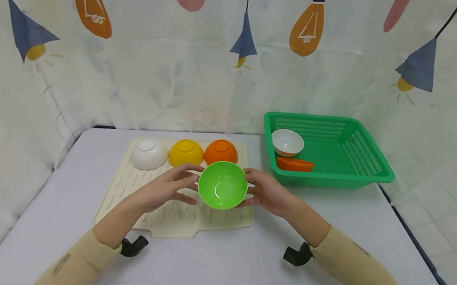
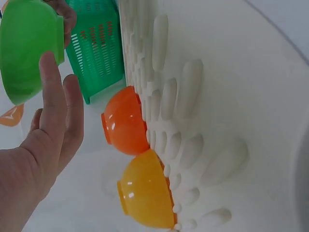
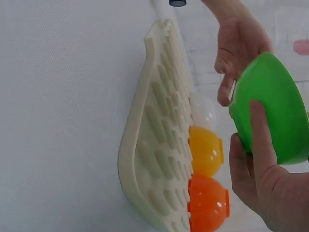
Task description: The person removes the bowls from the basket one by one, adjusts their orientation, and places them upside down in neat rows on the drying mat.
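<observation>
A light green bowl [image 1: 222,185] is held up over the cream drying mat [image 1: 174,225], its hollow turned toward the head camera. My right hand [image 1: 269,193] grips it by its right side, and the right wrist view shows fingers along the bowl's outer wall and near its base. On the opposite side, my left hand [image 1: 169,185] has its fingers extended and spread, fingertips right at the rim. Behind the green bowl, a white bowl [image 1: 149,154], a yellow bowl [image 1: 186,153] and an orange bowl [image 1: 221,152] sit upside down in a row on the mat.
A green plastic basket [image 1: 346,178] stands at the table's back right. Inside it lie a bowl with a white interior [image 1: 287,141] and an orange bowl [image 1: 295,165] tipped on its side. A patterned curtain [image 1: 201,79] hangs behind the white-covered table [image 1: 215,271].
</observation>
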### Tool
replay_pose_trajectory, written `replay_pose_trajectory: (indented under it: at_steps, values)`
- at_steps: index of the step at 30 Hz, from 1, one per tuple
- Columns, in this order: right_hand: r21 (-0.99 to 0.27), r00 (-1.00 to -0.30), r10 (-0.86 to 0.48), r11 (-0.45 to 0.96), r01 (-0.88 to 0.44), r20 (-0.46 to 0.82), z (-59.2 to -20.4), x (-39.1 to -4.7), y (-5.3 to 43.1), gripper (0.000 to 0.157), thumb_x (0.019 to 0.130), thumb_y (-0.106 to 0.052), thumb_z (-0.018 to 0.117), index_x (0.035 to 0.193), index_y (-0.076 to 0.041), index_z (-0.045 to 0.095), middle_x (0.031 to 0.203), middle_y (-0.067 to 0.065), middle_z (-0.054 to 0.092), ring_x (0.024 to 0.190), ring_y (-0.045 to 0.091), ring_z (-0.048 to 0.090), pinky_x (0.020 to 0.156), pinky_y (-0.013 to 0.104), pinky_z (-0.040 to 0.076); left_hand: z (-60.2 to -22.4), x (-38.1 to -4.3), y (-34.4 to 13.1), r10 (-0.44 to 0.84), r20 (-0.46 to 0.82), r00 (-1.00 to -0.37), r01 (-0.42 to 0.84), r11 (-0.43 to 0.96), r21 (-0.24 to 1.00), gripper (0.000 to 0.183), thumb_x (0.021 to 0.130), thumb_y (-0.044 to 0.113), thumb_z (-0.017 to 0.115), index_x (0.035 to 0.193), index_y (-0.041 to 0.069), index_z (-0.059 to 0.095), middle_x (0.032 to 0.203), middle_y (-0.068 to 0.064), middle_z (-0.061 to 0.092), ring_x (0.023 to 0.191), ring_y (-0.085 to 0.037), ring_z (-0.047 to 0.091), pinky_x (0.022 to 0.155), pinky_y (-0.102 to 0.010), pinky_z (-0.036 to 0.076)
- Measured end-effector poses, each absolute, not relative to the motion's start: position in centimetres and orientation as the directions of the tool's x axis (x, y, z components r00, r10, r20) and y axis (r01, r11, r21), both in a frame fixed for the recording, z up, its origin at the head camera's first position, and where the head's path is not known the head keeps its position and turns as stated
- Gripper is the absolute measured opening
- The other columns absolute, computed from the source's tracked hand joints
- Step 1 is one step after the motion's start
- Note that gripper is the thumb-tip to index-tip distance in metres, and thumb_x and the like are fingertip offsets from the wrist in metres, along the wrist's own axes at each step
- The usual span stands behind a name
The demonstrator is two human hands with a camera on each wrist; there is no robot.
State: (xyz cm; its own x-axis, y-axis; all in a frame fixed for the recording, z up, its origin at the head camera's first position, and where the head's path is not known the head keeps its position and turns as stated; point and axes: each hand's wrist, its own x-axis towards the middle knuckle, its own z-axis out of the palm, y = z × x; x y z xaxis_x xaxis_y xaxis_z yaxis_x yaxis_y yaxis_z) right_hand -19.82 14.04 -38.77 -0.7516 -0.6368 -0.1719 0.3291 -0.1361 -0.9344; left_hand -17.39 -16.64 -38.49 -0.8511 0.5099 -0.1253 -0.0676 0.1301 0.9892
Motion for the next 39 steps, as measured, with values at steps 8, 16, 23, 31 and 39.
replay_pose_trajectory:
  at_steps: [8, 16, 23, 31, 39]
  values:
    - [-0.932, -0.733, -0.652, -0.112, 0.344, -0.192, -39.1, -19.5, 13.2, 0.037, 0.105, -0.019, 0.043, 0.134, 0.001, 0.055, 0.135, 0.013, 0.052, 0.116, 0.039, 0.059, 0.088, 0.054, 0.058, -38.8, -17.3, -15.8, 0.532, -0.153, -0.833, -0.140, 0.064, 0.988, 0.052, 0.111, 0.035, 0.048, 0.151, 0.003, 0.040, 0.138, -0.021, 0.055, 0.115, -0.037, 0.064, 0.091, -0.052, 0.057]
    - [-0.930, -0.735, -0.651, -0.121, 0.347, -0.189, -39.5, -19.5, 13.1, 0.040, 0.105, -0.018, 0.043, 0.138, 0.002, 0.053, 0.135, 0.013, 0.052, 0.114, 0.036, 0.061, 0.087, 0.052, 0.059, -39.4, -17.6, -15.4, 0.534, -0.181, -0.826, -0.195, 0.031, 0.980, 0.053, 0.111, 0.033, 0.046, 0.151, -0.001, 0.036, 0.130, -0.015, 0.060, 0.111, -0.031, 0.066, 0.094, -0.051, 0.056]
    - [-0.929, -0.738, -0.650, -0.133, 0.346, -0.182, -39.6, -19.5, 13.3, 0.039, 0.106, -0.018, 0.042, 0.138, 0.002, 0.052, 0.133, 0.012, 0.053, 0.111, 0.034, 0.061, 0.086, 0.050, 0.059, -39.6, -17.8, -15.1, 0.551, -0.184, -0.814, -0.228, -0.012, 0.974, 0.052, 0.112, 0.031, 0.045, 0.150, -0.001, 0.034, 0.126, -0.013, 0.062, 0.108, -0.029, 0.068, 0.095, -0.050, 0.055]
    - [-0.930, -0.746, -0.641, -0.136, 0.341, -0.180, -39.6, -19.6, 13.2, 0.038, 0.108, -0.019, 0.044, 0.138, 0.002, 0.052, 0.131, 0.011, 0.054, 0.110, 0.034, 0.061, 0.087, 0.051, 0.059, -40.2, -18.2, -15.4, 0.578, -0.173, -0.798, -0.250, -0.057, 0.966, 0.051, 0.112, 0.030, 0.044, 0.149, -0.003, 0.034, 0.124, -0.013, 0.063, 0.108, -0.029, 0.068, 0.096, -0.050, 0.054]
    - [-0.930, -0.755, -0.625, -0.124, 0.346, -0.197, -39.5, -19.7, 13.1, 0.042, 0.109, -0.018, 0.043, 0.145, 0.004, 0.046, 0.135, 0.011, 0.052, 0.111, 0.032, 0.061, 0.086, 0.048, 0.059, -40.2, -18.2, -15.7, 0.566, -0.191, -0.802, -0.262, -0.047, 0.964, 0.056, 0.111, 0.030, 0.048, 0.153, -0.002, 0.030, 0.123, -0.012, 0.064, 0.108, -0.029, 0.069, 0.098, -0.051, 0.053]
